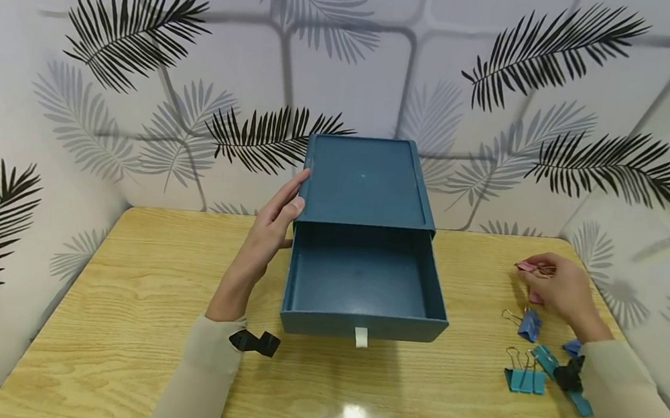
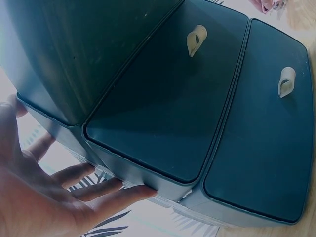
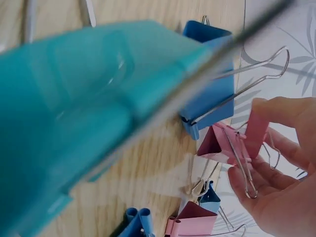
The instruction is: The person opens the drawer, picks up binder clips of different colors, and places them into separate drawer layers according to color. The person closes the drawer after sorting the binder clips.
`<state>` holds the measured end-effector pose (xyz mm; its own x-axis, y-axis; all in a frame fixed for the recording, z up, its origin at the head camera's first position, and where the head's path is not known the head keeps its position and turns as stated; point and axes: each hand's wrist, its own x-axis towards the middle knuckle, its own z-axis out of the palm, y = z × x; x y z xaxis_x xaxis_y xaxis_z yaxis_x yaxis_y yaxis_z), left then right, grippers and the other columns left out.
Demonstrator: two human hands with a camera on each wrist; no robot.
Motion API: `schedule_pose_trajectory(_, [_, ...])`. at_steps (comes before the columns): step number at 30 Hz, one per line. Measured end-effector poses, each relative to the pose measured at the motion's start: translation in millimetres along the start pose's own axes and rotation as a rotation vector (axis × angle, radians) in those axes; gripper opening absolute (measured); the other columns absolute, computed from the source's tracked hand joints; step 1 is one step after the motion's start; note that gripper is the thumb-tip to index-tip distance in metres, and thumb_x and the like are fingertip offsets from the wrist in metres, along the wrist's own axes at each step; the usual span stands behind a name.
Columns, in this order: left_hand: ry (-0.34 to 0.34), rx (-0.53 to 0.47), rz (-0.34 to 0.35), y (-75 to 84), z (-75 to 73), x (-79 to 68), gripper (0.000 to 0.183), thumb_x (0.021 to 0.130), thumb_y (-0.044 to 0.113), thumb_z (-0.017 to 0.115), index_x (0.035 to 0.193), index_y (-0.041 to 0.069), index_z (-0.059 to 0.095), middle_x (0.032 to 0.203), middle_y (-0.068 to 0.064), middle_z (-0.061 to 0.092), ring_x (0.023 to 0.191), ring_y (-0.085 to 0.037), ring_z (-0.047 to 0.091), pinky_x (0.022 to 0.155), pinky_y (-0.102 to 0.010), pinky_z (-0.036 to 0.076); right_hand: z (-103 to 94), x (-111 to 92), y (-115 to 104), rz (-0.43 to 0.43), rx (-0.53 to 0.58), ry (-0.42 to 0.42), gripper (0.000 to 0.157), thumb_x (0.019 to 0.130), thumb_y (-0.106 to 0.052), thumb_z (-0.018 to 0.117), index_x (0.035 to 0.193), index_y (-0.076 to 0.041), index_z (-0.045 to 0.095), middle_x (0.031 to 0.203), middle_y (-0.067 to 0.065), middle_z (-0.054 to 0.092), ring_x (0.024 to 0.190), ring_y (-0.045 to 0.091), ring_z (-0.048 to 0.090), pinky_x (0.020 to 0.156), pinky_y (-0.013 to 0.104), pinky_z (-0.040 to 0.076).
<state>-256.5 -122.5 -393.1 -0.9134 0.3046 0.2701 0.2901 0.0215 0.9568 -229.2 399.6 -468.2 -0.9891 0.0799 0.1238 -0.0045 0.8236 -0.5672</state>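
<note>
On the wooden table point(image 1: 150, 299), we have a blue drawer box point(image 1: 368, 182) with its top drawer point(image 1: 358, 278) pulled out.
Our left hand point(image 1: 263, 232) rests against the box's left side, fingers extended; our right hand point(image 1: 566, 292), at the table's right side, pinches with thumb and fingers; we see teal clips point(image 1: 524, 382) lying nearest us by the right sleeve, blue clips point(image 1: 530, 326) just beyond them, and, held in that right-hand pinch above the table, a pink clip point(image 1: 525, 266).
</note>
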Motion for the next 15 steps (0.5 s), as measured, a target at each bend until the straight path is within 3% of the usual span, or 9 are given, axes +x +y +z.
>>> schedule_pose_trajectory(4, [-0.002,0.000,0.000,0.1,0.7,-0.2,0.054,0.107,0.042,0.045,0.160,0.040,0.034,0.168,0.007,0.021,0.153,-0.027,0.024,0.095,-0.077,0.041,0.9,-2.4,-1.8,-0.019,-0.003,0.050,0.041,0.096,-0.026,0.074,0.122,0.005,0.067,0.115,0.031,0.066,0.103,0.045,0.063,0.080,0.051,0.051])
schedule_pose_trajectory(9, [0.001,0.001,0.005,0.4,0.6,-0.1,0.054,0.107,0.042,0.045,0.160,0.040,0.034,0.168,0.007,0.021,0.153,-0.027,0.024,0.094,-0.077,0.042,0.1,-4.6,-1.4,-0.020,0.024,0.073,0.042,0.095,-0.027,0.075,0.123,0.003,0.068,0.117,0.030,0.067,0.102,0.044,0.066,0.069,0.019,0.047])
schedule_pose_trajectory(12, [0.001,-0.004,0.008,0.6,0.5,0.0,0.054,0.108,0.041,0.045,0.160,0.040,0.035,0.168,0.007,0.021,0.153,-0.027,0.024,0.094,-0.077,0.043,-1.2,-5.9,0.5,-0.001,0.042,0.077,0.043,0.096,-0.030,0.074,0.124,0.002,0.068,0.117,0.028,0.067,0.088,0.027,0.069,0.059,0.017,0.046])
schedule_pose_trajectory(15, [-0.005,-0.009,0.010,0.6,0.3,0.3,0.054,0.108,0.040,0.044,0.161,0.039,0.034,0.168,0.007,0.020,0.153,-0.027,0.023,0.093,-0.076,0.044,-3.2,-7.2,3.2,0.013,0.071,0.079,0.044,0.097,-0.032,0.073,0.125,0.002,0.067,0.118,0.027,0.065,0.077,0.001,0.060,0.055,0.021,0.048])
